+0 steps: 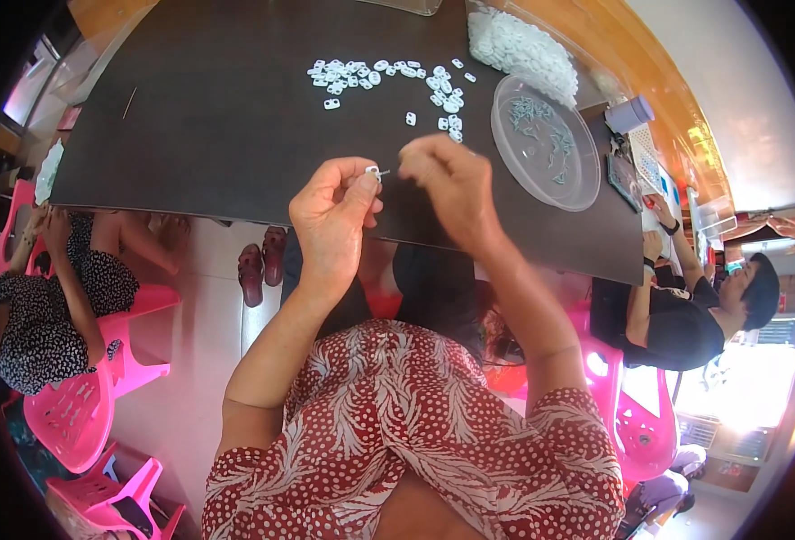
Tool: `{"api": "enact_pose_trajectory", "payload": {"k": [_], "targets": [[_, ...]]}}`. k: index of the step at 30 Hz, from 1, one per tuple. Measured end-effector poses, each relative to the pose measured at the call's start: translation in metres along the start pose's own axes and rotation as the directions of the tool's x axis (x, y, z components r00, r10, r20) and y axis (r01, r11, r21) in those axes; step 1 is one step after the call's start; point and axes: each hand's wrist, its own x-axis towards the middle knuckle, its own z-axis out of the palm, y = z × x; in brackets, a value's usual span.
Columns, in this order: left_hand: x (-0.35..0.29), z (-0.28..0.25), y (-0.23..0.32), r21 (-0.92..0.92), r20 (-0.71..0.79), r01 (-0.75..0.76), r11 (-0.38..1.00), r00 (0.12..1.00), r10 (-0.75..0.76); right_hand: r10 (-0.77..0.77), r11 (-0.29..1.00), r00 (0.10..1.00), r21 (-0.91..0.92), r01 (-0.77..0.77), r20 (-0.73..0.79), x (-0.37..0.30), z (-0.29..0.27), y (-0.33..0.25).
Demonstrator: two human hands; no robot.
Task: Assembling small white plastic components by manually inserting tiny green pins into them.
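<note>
Between its thumb and fingers my left hand (334,211) pinches a small white plastic piece (372,171). A thin screw (385,172) pokes out of that piece toward the right. Just beside it, my right hand (451,184) is curled with thumb and fingers drawn together, blurred by motion; whatever its fingertips hold cannot be made out. Loose white plastic pieces (343,76) with holes lie scattered on the dark table (208,117) beyond both hands. On the right, a round clear plastic tub (503,135) holds many small greenish-grey screws (532,112).
A clear bag of white pieces (523,54) lies behind the tub. Farther right are a purple cup (629,114) and a phone (624,183). People sit at the left and right, on pink plastic chairs (73,418). A thin stick (130,103) lies at the table's left.
</note>
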Motion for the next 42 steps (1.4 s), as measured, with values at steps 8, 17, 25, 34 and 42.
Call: {"api": "enact_pose_trajectory", "payload": {"k": [8, 17, 25, 34, 42], "targets": [[0.020, -0.006, -0.008, 0.025, 0.001, 0.000, 1.000, 1.000, 0.000, -0.247, 0.636, 0.969, -0.752, 0.173, 0.013, 0.077, -0.046, 0.058], [0.017, -0.011, -0.011, 0.038, 0.036, -0.027, 0.999, 0.999, 0.026, -0.372, 0.639, 0.928, -0.726, 0.254, -0.002, 0.098, -0.042, 0.069], [0.015, -0.014, -0.010, 0.032, 0.037, -0.025, 0.999, 0.999, 0.024, -0.166, 0.805, 0.981, -0.560, 0.195, 0.103, 0.093, -0.050, 0.052], [0.015, -0.012, -0.010, 0.042, 0.033, -0.030, 0.999, 0.999, 0.029, -0.319, 0.522, 0.886, -0.717, 0.462, 0.338, 0.090, -0.034, 0.063], [0.014, -0.012, -0.009, 0.048, 0.018, -0.027, 0.998, 0.999, 0.026, -0.129, 0.906, 0.983, -0.387, 0.170, 0.130, 0.096, -0.045, 0.053]]}}
